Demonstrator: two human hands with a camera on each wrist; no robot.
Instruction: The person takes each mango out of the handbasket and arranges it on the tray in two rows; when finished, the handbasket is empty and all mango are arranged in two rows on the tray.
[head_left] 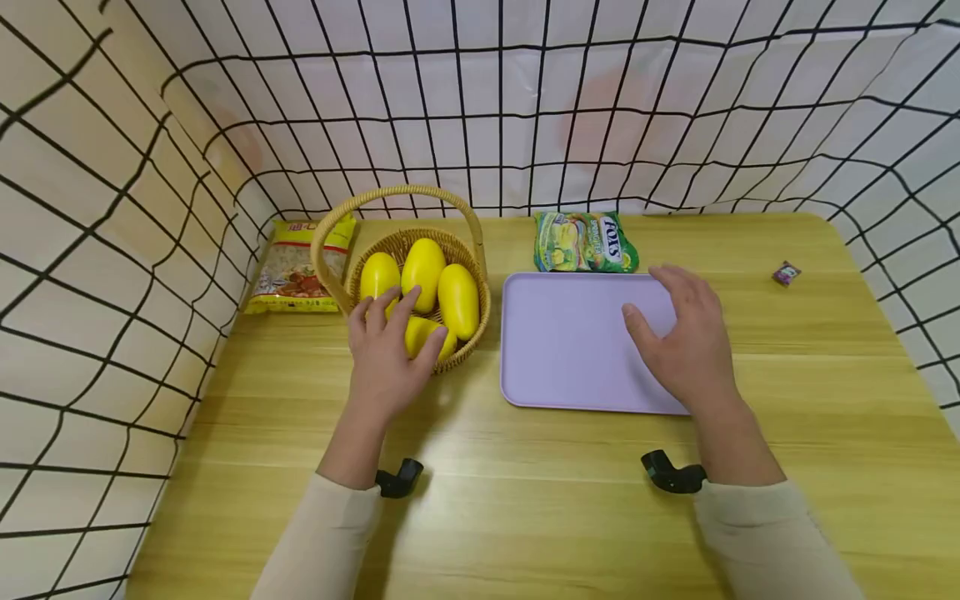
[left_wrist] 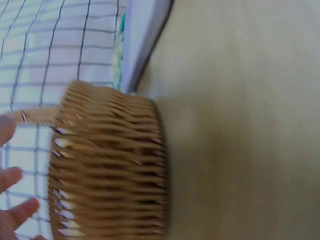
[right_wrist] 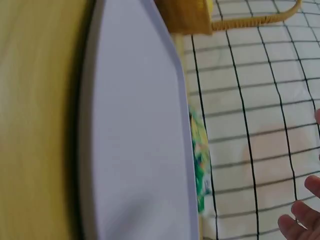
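1. Wicker basket (left_wrist: 110, 165), one in number, is stood on the wooden table (head_left: 525, 517) left of centre, its near side overlapped by the left hand (head_left: 386, 354) in the head view. In the left wrist view the fingers are seen above the basket's top, apart from its woven wall.
2. One lilac tray (head_left: 570, 342) is placed flat beside the basket; its right part is overhung by the right hand (head_left: 688, 342), whose fingers are seen raised well above it in the right wrist view.
3. Two snack bags are set out: one yellow-and-red bag (head_left: 291, 265) is laid left of the basket, one green bag (head_left: 581, 242) just behind the tray.
4. Two hands are shown. The left fingers are spread and slightly bent over the fruits; whether any fruit is touched cannot be told. The right fingers are loosely parted, the thumb held away from them.
5. Four yellow fruits (head_left: 423, 273) are counted inside the basket; the nearest is partly covered by the left hand's fingers and thumb.
6. Two black curved pieces (head_left: 401, 479) are seen, one beside each wrist.
7. One small purple wrapped sweet (head_left: 786, 273) is left at the far right of the table.
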